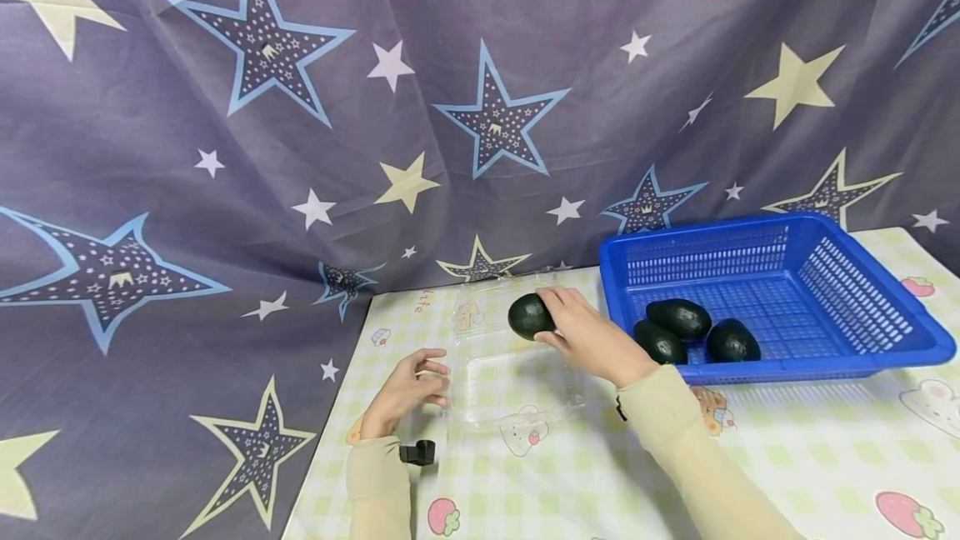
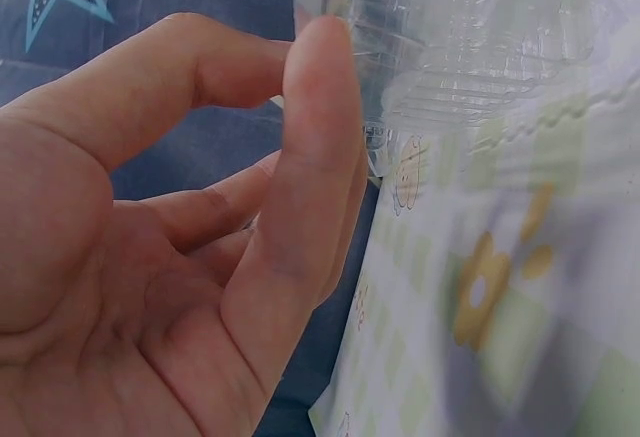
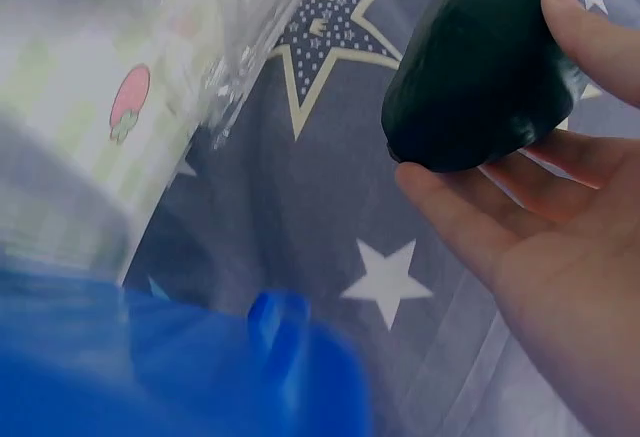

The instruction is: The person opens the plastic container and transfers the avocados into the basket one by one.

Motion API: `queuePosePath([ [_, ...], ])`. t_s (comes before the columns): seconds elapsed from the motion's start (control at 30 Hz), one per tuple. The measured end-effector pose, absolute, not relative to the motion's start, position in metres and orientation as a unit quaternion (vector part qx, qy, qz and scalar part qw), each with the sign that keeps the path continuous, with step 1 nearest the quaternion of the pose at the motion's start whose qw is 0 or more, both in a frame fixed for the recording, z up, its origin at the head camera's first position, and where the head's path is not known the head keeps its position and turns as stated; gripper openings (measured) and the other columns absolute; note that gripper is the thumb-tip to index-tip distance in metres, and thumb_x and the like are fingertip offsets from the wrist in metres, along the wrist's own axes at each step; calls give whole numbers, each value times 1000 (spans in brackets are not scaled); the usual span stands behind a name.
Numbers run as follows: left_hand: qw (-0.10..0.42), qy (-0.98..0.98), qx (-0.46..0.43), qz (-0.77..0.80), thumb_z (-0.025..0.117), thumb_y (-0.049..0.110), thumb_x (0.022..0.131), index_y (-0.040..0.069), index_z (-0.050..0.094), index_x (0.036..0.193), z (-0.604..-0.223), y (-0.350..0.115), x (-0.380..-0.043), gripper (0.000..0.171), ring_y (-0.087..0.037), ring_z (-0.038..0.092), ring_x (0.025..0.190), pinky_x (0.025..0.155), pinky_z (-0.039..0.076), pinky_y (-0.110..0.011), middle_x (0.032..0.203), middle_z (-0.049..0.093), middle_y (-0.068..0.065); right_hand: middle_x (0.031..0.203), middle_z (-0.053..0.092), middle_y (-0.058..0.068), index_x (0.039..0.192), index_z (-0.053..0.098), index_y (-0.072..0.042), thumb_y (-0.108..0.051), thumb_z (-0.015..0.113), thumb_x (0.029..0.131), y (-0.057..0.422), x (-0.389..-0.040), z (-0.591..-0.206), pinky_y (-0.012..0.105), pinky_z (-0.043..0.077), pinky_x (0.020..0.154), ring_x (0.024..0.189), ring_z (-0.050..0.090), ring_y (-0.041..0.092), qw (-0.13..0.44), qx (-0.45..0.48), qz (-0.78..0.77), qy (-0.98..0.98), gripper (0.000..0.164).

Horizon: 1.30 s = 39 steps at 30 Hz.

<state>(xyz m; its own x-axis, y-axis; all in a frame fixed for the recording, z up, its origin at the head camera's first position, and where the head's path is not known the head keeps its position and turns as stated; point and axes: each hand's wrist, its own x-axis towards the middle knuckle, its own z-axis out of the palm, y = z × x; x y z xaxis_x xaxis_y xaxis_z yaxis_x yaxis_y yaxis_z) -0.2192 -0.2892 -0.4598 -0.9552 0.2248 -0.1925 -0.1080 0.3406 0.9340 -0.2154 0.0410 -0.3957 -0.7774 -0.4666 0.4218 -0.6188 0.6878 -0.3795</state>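
Note:
An avocado [image 1: 531, 316], dark green and smooth, is in the grip of my right hand [image 1: 588, 332], above a clear plastic clamshell box [image 1: 517, 386]. In the right wrist view, thumb and fingers hold the avocado [image 3: 480, 67] from both sides. The box lies with its lid spread back toward the curtain. At its left edge is my left hand [image 1: 412, 390], fingers loosely bent and fingertips right at the rim. The left wrist view shows no object inside the curve of these fingers, with the clear plastic [image 2: 440, 77] just beyond them.
Right of the box stands a blue plastic basket [image 1: 825, 365] with three more avocados [image 1: 678, 319] in its near left corner. A checked cloth [image 1: 517, 490] covers the table. Behind it hangs a dark curtain [image 1: 570, 15] with stars.

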Motion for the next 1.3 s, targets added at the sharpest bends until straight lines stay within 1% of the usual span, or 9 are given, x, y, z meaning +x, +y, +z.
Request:
queuePosePath([
  [0.13, 143, 807, 40, 572, 64, 1, 87, -8, 38, 145, -460, -290, -219, 64, -25, 65, 79, 70, 65, -35, 117, 55, -26, 132, 55, 23, 136, 49, 7, -24, 69, 94, 53, -213, -397, 49, 48, 108, 126, 51, 37, 162, 292, 250, -909, 56],
  [0.33, 143, 805, 28, 575, 64, 0, 86, -6, 40, 144, -461, -289, -220, 63, -25, 65, 79, 71, 64, -34, 120, 54, -29, 131, 55, 24, 135, 49, 9, -23, 69, 94, 69, -208, -394, 50, 47, 108, 126, 50, 38, 173, 291, 243, -909, 56],
  [0.57, 143, 804, 26, 576, 64, 0, 86, -6, 41, 144, -462, -289, -220, 62, -30, 65, 84, 71, 64, -35, 122, 53, -31, 136, 52, 24, 139, 45, 9, -25, 65, 97, 86, -204, -391, 53, 44, 110, 129, 47, 40, 140, 267, 247, -921, 57],
  [0.7, 143, 806, 25, 574, 65, 1, 87, -5, 41, 144, -463, -289, -220, 62, -32, 64, 86, 72, 64, -36, 122, 53, -31, 137, 50, 25, 139, 45, 8, -25, 63, 98, 96, -202, -391, 55, 41, 113, 131, 45, 41, 143, 256, 261, -920, 56],
  [0.87, 141, 807, 26, 574, 65, 0, 87, -5, 42, 144, -463, -289, -220, 61, -33, 65, 86, 72, 64, -36, 121, 54, -30, 137, 49, 24, 141, 43, 6, -24, 63, 98, 109, -200, -391, 55, 43, 111, 130, 45, 39, 157, 241, 280, -916, 57],
  [0.9, 142, 806, 27, 574, 65, 0, 88, -5, 41, 144, -463, -289, -220, 61, -34, 65, 86, 72, 64, -36, 121, 54, -30, 137, 49, 24, 141, 42, 7, -23, 63, 98, 112, -200, -391, 56, 41, 112, 130, 45, 39, 157, 238, 283, -916, 57],
  [1.1, 146, 802, 33, 578, 64, 1, 88, -6, 40, 144, -461, -289, -219, 62, -36, 64, 89, 74, 64, -37, 123, 52, -31, 140, 46, 28, 144, 38, 8, -24, 62, 99, 124, -200, -390, 62, 35, 114, 135, 40, 44, 138, 214, 297, -920, 60],
  [1.13, 146, 801, 35, 579, 64, 1, 88, -6, 39, 144, -461, -289, -219, 62, -36, 64, 89, 74, 64, -37, 123, 52, -31, 140, 45, 28, 144, 38, 8, -25, 62, 99, 126, -200, -390, 61, 37, 113, 134, 40, 45, 137, 210, 298, -921, 61],
  [1.3, 149, 802, 39, 578, 64, 2, 88, -6, 39, 145, -460, -289, -218, 62, -35, 64, 89, 74, 64, -36, 123, 52, -32, 139, 45, 30, 144, 38, 8, -25, 62, 98, 136, -199, -391, 62, 40, 110, 131, 41, 45, 134, 195, 298, -925, 61],
])
